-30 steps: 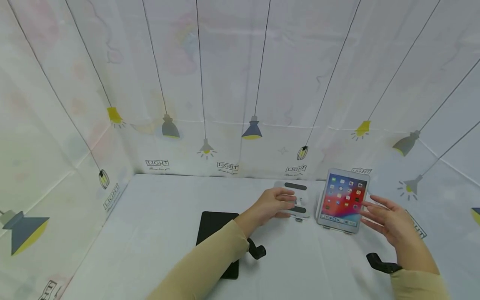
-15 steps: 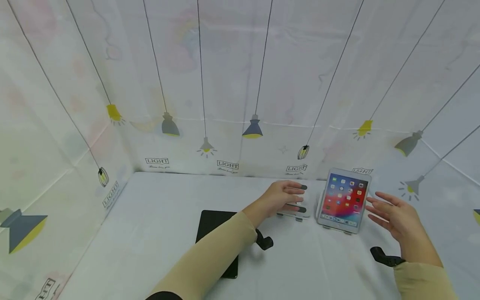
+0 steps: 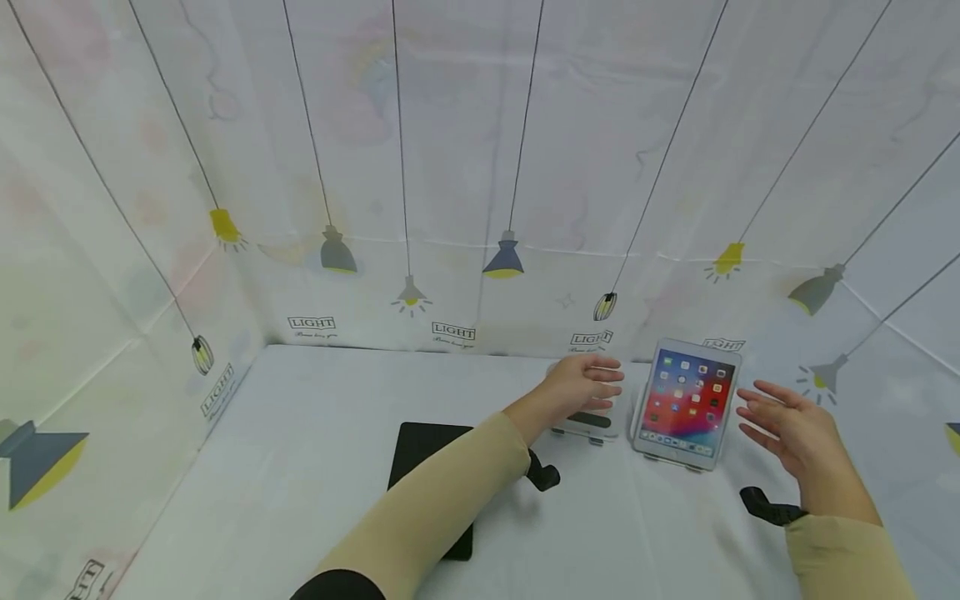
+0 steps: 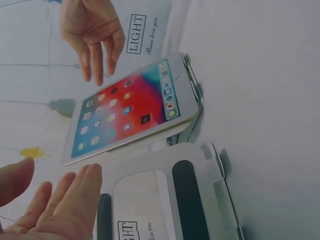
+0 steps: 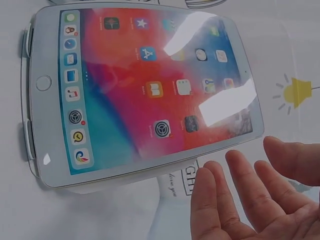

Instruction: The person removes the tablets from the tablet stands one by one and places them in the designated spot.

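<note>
A white tablet [image 3: 688,400] with a lit home screen leans on a stand, whose small front lips show below it in the right wrist view. My right hand [image 3: 798,437] is held beside its right edge, fingers loosely extended and holding nothing; a narrow gap separates them from the tablet. To the left stands a second, pale tablet stand [image 4: 142,172] with dark pads [image 4: 191,200]. My left hand [image 3: 573,387] hovers by that stand, its relaxed fingers pointing towards the tablet, and covers part of it in the head view. Whether it touches the stand I cannot tell.
A flat black tablet-like slab [image 3: 431,442] lies on the white table [image 3: 300,467], partly under my left forearm in view. Lamp-printed cloth walls [image 3: 450,167] rise behind and at both sides. Each wrist carries a black camera mount [image 3: 772,508].
My left hand has moved right and slightly farther back across the second stand. The right hand has drawn a little to the right, off the tablet's edge. The tablet has stayed put.
</note>
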Motion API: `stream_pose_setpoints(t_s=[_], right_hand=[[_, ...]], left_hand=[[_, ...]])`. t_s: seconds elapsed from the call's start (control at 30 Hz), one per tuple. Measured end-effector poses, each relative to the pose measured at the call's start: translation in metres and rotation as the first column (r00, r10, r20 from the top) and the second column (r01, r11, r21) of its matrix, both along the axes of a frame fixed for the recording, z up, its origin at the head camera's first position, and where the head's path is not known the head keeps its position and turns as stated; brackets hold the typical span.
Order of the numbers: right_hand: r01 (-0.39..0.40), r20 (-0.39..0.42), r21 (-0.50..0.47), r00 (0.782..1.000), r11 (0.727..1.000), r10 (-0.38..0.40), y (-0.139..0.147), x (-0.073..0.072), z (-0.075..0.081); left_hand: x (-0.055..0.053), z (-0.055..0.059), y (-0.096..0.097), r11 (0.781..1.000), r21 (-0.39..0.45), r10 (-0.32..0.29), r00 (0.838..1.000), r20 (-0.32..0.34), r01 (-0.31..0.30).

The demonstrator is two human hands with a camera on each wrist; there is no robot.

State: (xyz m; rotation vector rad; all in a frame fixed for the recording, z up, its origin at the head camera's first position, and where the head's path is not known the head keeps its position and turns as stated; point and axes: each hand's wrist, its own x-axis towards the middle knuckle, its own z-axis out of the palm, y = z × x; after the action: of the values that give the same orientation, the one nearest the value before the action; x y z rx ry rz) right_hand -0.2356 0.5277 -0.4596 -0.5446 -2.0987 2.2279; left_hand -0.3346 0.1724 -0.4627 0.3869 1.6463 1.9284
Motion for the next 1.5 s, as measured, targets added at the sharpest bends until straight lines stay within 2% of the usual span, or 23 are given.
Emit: stream_pose_setpoints(t_s=[0.23,0.47,0.67,0.8,1.03,1.2,1.33,1.5], right_hand=[[0.030,0.002,0.000,1.000,1.000,-0.030,0.002,-0.004,0.003],[0.052,0.009,0.009,0.999,0.999,-0.053,0.002,-0.011,-0.001],[0.071,0.014,0.004,0.997,0.997,-0.071,0.002,-0.016,-0.004],[0.077,0.016,0.002,0.997,0.997,-0.077,0.002,-0.020,-0.004],[0.063,0.014,-0.022,0.998,0.998,-0.062,0.004,-0.022,-0.004],[0.089,0.008,-0.052,0.996,0.995,-0.088,0.003,-0.021,-0.004],[0.112,0.010,-0.090,0.994,0.990,-0.111,-0.002,-0.022,-0.004],[0.120,0.021,-0.081,0.993,0.990,-0.118,-0.004,-0.021,-0.004]], left_hand=[[-0.001,0.003,0.016,1.000,0.024,-0.009,1.000,-0.001,0.009],[-0.008,0.004,0.027,0.999,-0.015,-0.044,0.995,-0.089,0.042],[-0.012,0.008,0.031,0.997,-0.023,-0.072,0.994,-0.082,0.070],[-0.017,0.008,0.034,0.991,-0.049,-0.127,0.985,-0.112,0.122],[-0.024,0.007,0.040,0.970,-0.110,-0.230,0.961,-0.152,0.215],[-0.024,0.004,0.051,0.972,-0.112,-0.226,0.959,-0.172,0.208],[-0.024,0.001,0.061,0.975,-0.083,-0.218,0.964,-0.154,0.207],[-0.024,-0.002,0.068,0.984,-0.108,-0.155,0.975,-0.162,0.138]])
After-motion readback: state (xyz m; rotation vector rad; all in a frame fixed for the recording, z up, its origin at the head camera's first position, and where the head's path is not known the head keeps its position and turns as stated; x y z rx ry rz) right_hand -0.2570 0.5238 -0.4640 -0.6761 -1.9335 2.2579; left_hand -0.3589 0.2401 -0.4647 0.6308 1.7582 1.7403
